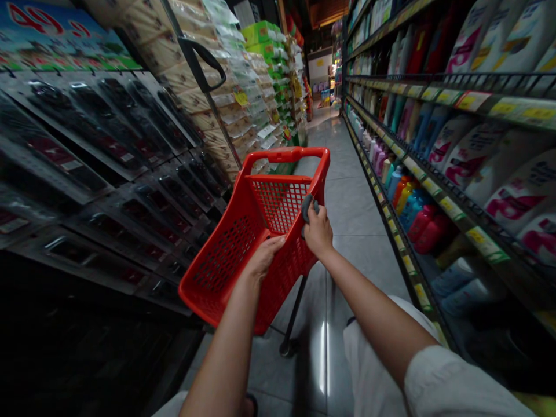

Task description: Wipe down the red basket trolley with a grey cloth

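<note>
A red plastic shopping cart with latticed walls stands tilted in front of me, and no goods show inside its basket. My left hand grips the near side rim, its fingertips over the inner edge. Farther along the same rim, toward the cart's handle, is my right hand. Its fingers are closed round a dark grey cloth, which is pressed against the rim. A thin dark leg ending in a wheel shows beneath the basket.
Shelves of bottles with price labels line the right side. Hanging packaged goods stand close on the left, with stacked packs beyond. A black hooked handle on a pole rises there. Grey floor tiles run down the aisle.
</note>
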Available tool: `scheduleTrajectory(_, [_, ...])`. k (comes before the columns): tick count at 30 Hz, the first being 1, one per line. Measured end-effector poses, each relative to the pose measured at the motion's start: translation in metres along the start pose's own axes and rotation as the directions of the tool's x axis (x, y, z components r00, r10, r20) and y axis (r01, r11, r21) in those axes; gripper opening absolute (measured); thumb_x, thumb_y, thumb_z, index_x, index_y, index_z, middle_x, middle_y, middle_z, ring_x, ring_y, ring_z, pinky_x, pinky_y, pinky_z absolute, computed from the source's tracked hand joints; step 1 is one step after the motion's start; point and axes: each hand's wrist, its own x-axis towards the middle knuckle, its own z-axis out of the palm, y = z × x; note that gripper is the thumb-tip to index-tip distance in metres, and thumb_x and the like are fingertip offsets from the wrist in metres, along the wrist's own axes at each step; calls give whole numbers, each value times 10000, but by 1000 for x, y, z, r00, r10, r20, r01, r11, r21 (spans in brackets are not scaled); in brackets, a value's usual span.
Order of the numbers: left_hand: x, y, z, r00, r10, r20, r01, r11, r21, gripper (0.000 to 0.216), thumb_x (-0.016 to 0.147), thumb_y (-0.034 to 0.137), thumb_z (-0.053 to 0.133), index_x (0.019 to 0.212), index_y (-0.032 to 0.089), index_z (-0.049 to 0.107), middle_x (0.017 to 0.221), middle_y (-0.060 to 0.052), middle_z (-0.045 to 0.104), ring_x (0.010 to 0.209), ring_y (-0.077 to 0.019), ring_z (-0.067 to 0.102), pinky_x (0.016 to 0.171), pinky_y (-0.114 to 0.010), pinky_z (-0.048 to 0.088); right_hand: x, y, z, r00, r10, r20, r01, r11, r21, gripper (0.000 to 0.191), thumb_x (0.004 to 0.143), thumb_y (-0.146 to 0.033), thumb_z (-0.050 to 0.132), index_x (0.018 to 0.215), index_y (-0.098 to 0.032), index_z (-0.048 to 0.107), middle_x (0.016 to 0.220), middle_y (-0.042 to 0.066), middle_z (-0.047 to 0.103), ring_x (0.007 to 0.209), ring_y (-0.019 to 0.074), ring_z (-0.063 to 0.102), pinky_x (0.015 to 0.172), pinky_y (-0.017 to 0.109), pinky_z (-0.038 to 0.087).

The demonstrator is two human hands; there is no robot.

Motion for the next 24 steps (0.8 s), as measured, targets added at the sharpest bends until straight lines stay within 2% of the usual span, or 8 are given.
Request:
scheduleTrajectory(3, [6,-4,-2,1000,3,-9,-3,1000,-20,368,645,300,814,953,108,748,930,-86,769,916,-232,703,932,-336,485,-2,1,1,999,1,48,-4,998,63,620,888,-123,406,1500,-195,334,1293,150,458,1071,240,598,940,368,491])
scheduleTrajectory(8, [18,-3,-4,999,41,4,-41,999,14,320,636,309,801,861,89,749,855,-87,766,906,-240,698,927,-347,487,-34,-3,-3,974,-89,210,74,994,77,544,890,-140,407,1426,-219,452,1283,123,477,1069,221,600,950,331,482])
scheduleTrajectory(13, [25,1,-7,998,57,-23,-56,997,53,224,645,292,769,769,109,733,762,-60,751,812,-206,686,855,-315,503,-72,-9,-6,922,-224,316,208,974,85,597,839,-95,428,1421,-227,457,1295,110,482,1092,211,580,979,324,464])
scheduleTrajectory(16, [26,1,-12,997,50,-56,-48,998,34,169,614,258,768,711,129,718,694,-32,731,673,-158,653,755,-277,511,-94,-14,-5,862,-341,376,331,939,91,629,814,-83,461,1428,-221,445,1354,114,455,1140,211,537,985,322,464])
scheduleTrajectory(18, [25,1,-17,998,36,-45,-35,999,27,175,597,253,773,712,134,716,691,-25,727,646,-149,642,735,-274,510,-106,-18,-5,818,-408,405,421,905,61,623,829,-94,468,1437,-223,430,1368,121,454,1123,218,527,941,333,492])
scheduleTrajectory(20, [24,1,-21,999,32,-37,-31,999,43,193,597,258,777,730,130,720,708,-29,732,666,-153,648,764,-282,507,-112,-21,-5,799,-443,408,490,871,-14,577,880,-119,428,1450,-213,412,1346,138,479,1066,233,533,854,352,526])
scheduleTrajectory(22, [22,0,-25,998,46,-45,-44,998,52,201,599,257,783,739,126,725,725,-35,738,695,-158,656,797,-284,500,-107,-22,-5,793,-461,398,537,838,-100,535,933,-145,365,1463,-212,393,1326,154,499,1018,243,535,779,361,537])
scheduleTrajectory(24, [21,-1,-27,997,54,-51,-52,998,35,202,607,261,789,743,124,729,740,-43,743,715,-166,664,804,-285,498,-95,-20,-5,813,-444,377,533,828,-173,519,963,-163,326,1475,-234,376,1320,159,507,998,240,534,747,357,535])
